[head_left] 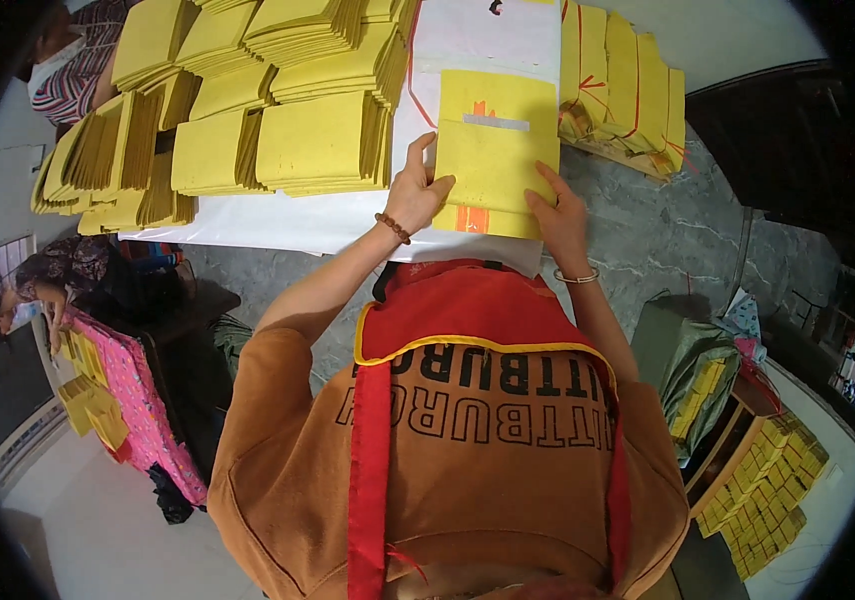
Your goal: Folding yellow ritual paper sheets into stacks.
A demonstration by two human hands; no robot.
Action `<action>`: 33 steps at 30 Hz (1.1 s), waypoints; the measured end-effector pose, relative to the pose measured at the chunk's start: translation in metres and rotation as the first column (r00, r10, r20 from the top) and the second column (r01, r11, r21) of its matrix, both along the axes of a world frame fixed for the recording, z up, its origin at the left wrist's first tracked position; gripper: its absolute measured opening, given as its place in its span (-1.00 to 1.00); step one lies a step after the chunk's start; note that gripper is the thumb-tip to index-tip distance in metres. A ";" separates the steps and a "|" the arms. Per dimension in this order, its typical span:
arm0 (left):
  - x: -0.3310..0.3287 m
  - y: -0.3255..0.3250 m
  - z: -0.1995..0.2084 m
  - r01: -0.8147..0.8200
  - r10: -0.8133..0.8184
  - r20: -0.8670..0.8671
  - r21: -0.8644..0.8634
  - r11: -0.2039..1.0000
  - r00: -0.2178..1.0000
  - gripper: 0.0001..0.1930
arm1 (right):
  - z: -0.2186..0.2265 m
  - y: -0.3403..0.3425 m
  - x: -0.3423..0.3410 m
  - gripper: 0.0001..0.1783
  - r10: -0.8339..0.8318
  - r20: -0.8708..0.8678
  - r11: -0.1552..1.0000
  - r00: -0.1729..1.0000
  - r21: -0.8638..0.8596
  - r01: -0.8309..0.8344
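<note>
A yellow paper piece (498, 160), folded over along its near end, lies on the white-covered table in front of me. It carries a grey strip and an orange mark near its upper part, and another orange patch shows on the layer below the fold. My left hand (418, 192) holds its left edge, thumb on top and index finger stretched along the side. At the right edge, my right hand (560, 222) grips the paper near the fold between thumb and fingers. Some fingertips of both hands are hidden beneath it.
Stacks of folded yellow paper (323, 140) cover the table's left side. Bundles tied with red string (628, 90) stand at the far right. Left, another person bends over a pink-covered table (138, 400). Yellow packs (763, 490) are piled at the lower right.
</note>
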State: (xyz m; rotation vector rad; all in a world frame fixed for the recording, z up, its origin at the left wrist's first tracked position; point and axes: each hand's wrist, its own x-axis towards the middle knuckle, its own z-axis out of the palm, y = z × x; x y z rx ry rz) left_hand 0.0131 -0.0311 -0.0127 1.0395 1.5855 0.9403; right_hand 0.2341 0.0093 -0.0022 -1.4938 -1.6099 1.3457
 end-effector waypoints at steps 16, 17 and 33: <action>0.040 0.019 0.000 0.664 -0.043 -0.901 0.285 0.691 0.432 -0.45 | -0.015 0.000 0.001 -0.52 0.000 -0.031 0.997 1.000 0.076 0.003; 0.038 0.018 -0.006 0.665 -0.022 -0.903 0.300 0.683 0.430 -0.45 | -0.014 -0.001 0.000 -0.52 -0.011 0.022 0.996 1.000 0.086 0.009; 0.033 0.019 0.003 0.636 -0.022 -0.861 0.358 0.683 0.508 -0.39 | -0.028 -0.022 0.004 -0.36 0.138 0.786 0.754 0.603 0.312 -0.578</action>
